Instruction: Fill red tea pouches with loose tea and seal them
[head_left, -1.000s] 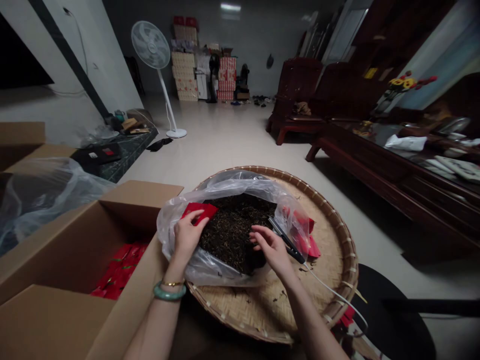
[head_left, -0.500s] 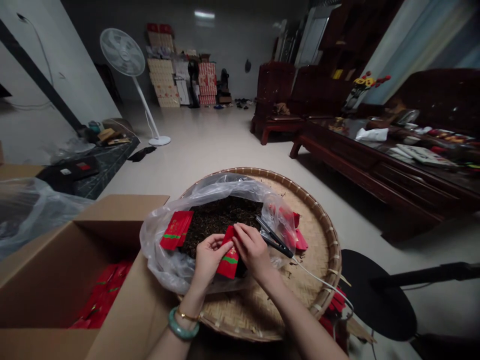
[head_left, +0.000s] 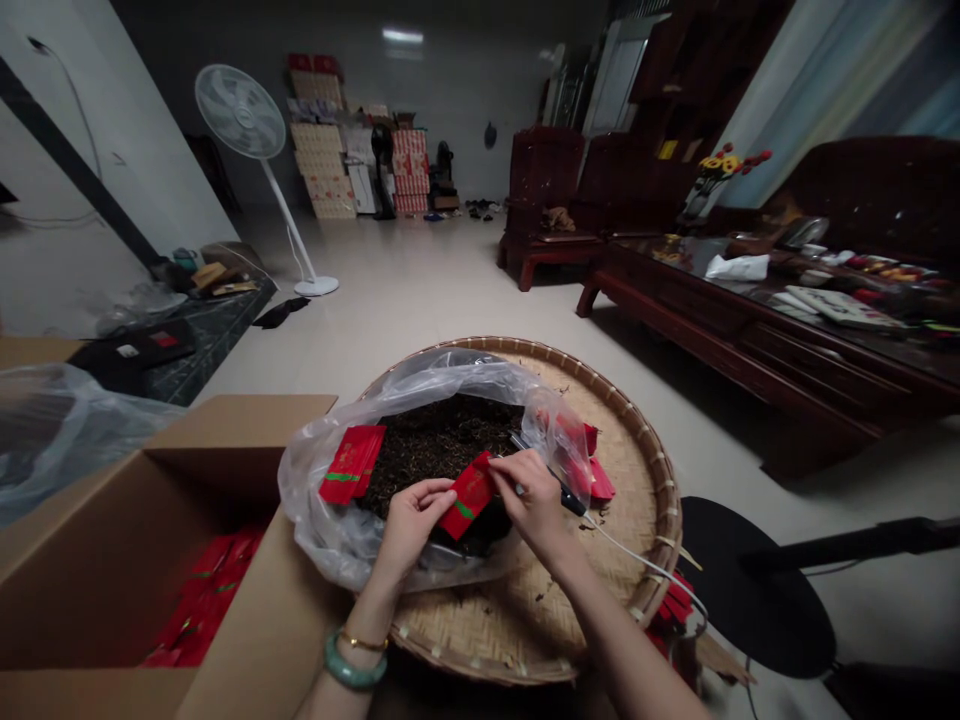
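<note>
Both hands hold one small red packet point(head_left: 468, 494) with a green stripe over a clear plastic bag point(head_left: 330, 510) of dark loose tea leaves point(head_left: 439, 440). My left hand point(head_left: 411, 520) pinches the packet's lower end. My right hand point(head_left: 529, 492) grips its upper end. A stack of the same red packets point(head_left: 351, 464) lies on the tea at the left. The bag rests on a round woven bamboo tray point(head_left: 637, 450). A black tool with a white cord point(head_left: 551, 475) lies just right of my right hand.
An open cardboard box point(head_left: 150, 520) with several red packets inside stands at the left, next to a second plastic bag point(head_left: 67, 430). More red packets point(head_left: 596, 478) lie on the tray's right side. A black round stool point(head_left: 757, 590) sits at the right, a dark wooden table point(head_left: 750, 330) beyond, a standing fan point(head_left: 244, 110) at the back.
My left hand left the stack of packets at the left and joined my right hand at the middle, where both took hold of one red packet, which has since tilted. The view shifted left.
</note>
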